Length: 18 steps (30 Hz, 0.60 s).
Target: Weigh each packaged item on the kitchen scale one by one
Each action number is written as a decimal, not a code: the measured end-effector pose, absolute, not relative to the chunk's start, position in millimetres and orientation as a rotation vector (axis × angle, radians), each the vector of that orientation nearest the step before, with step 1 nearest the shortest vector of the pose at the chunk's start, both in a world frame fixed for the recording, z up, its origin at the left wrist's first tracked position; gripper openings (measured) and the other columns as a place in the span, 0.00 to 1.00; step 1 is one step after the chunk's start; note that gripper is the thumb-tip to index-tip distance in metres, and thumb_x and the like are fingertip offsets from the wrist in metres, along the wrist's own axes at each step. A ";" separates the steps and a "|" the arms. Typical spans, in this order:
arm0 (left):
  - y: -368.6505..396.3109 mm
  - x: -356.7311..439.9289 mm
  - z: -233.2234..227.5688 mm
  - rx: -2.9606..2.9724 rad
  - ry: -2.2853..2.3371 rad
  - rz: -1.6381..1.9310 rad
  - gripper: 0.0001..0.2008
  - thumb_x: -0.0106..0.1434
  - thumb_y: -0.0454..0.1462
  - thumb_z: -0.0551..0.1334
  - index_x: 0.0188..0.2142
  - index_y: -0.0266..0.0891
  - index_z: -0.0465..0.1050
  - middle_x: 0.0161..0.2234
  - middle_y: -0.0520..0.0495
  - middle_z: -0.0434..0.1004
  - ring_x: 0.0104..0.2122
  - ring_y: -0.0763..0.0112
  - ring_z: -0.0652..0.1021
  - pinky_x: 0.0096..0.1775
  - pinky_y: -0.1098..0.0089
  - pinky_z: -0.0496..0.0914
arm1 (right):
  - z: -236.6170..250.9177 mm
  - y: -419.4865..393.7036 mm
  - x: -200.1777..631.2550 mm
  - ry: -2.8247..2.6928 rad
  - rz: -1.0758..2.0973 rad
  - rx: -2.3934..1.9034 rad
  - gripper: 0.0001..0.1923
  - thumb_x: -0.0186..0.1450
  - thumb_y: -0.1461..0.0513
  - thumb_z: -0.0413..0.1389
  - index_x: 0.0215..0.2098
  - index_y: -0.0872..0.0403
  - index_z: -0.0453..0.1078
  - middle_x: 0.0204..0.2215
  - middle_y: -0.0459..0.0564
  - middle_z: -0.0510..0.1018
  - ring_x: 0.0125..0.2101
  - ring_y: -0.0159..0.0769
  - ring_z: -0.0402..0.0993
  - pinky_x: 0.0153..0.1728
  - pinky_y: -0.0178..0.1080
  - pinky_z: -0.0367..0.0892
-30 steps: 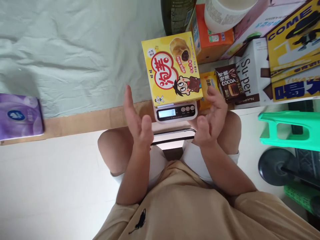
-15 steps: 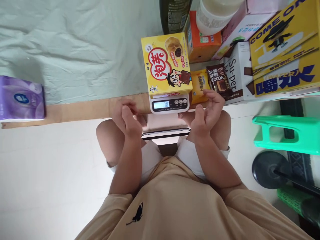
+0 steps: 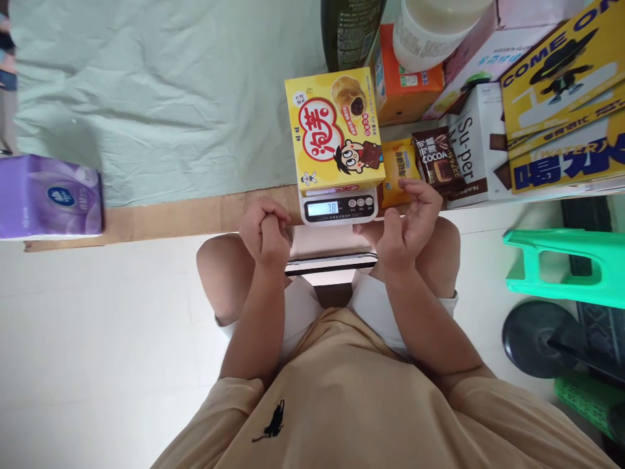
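A yellow snack box [image 3: 334, 130] with red characters lies on a small white kitchen scale [image 3: 340, 208] whose display reads 78. My left hand [image 3: 265, 232] is curled into a loose fist over my left knee, just left of the scale, holding nothing. My right hand [image 3: 409, 220] hovers right of the scale with its fingers bent and apart, its fingertips near a small yellow snack packet [image 3: 401, 169] and a brown cocoa packet [image 3: 436, 160]. A flat white device [image 3: 332, 262] rests on my lap below the scale.
Boxes are stacked at the right: an orange carton [image 3: 405, 85], a white Su-per box [image 3: 476, 150], a yellow box [image 3: 561, 78]. A dark bottle [image 3: 349, 29] and a white jar [image 3: 434, 29] stand behind. A purple tissue pack [image 3: 49, 205] lies at the left, a green stool [image 3: 566, 267] at the right.
My left hand has dropped from an upright open palm to a closed fist by my knee. The scale display went from 0 to 78. My right hand lowered slightly.
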State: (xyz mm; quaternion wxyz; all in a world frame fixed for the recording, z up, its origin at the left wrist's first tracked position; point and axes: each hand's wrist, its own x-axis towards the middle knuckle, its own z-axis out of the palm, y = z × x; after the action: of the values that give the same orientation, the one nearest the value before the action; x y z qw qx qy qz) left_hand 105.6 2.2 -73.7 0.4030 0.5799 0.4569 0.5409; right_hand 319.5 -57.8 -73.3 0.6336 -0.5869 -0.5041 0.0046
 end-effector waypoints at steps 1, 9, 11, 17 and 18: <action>1.7 109.3 -72.7 1.492 1.150 1.424 0.15 0.77 0.46 0.53 0.35 0.45 0.69 0.31 0.47 0.72 0.34 0.66 0.73 0.38 0.58 0.67 | -73.7 -58.2 318.0 -1.163 0.028 -1.352 0.19 0.69 0.56 0.52 0.58 0.44 0.66 0.52 0.52 0.74 0.57 0.40 0.75 0.64 0.53 0.73; 6.2 137.3 -79.9 1.803 0.916 1.527 0.33 0.74 0.58 0.55 0.74 0.55 0.57 0.72 0.44 0.64 0.74 0.54 0.66 0.74 0.51 0.60 | -75.0 -50.5 303.5 -1.293 -0.022 -1.388 0.30 0.71 0.53 0.53 0.70 0.47 0.60 0.64 0.60 0.73 0.67 0.45 0.71 0.70 0.55 0.70; 5.3 140.2 -80.0 1.854 0.848 1.497 0.33 0.76 0.56 0.53 0.76 0.57 0.52 0.76 0.46 0.59 0.77 0.55 0.61 0.76 0.52 0.57 | -72.3 -45.5 299.9 -1.336 -0.004 -1.406 0.33 0.71 0.53 0.52 0.73 0.46 0.56 0.69 0.59 0.68 0.72 0.46 0.65 0.74 0.58 0.66; -2.6 144.3 -66.6 1.890 0.807 1.539 0.30 0.78 0.55 0.49 0.71 0.47 0.66 0.73 0.38 0.65 0.73 0.54 0.69 0.72 0.55 0.67 | -64.3 -37.2 294.1 -1.362 0.021 -1.444 0.28 0.72 0.54 0.50 0.69 0.44 0.68 0.71 0.56 0.67 0.73 0.46 0.64 0.74 0.56 0.65; -4.1 144.2 -65.3 1.875 0.810 1.559 0.29 0.78 0.53 0.49 0.70 0.45 0.67 0.73 0.37 0.66 0.72 0.53 0.70 0.71 0.54 0.68 | -63.4 -37.5 292.6 -1.353 0.020 -1.455 0.27 0.72 0.54 0.50 0.68 0.45 0.69 0.71 0.56 0.68 0.72 0.45 0.65 0.74 0.56 0.66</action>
State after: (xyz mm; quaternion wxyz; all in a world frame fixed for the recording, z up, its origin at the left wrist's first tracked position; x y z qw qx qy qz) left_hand 144.2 -4.1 -65.3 0.2823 0.7000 0.3023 0.5822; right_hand 292.6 -37.5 -63.4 0.5458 -0.6135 -0.5707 0.0085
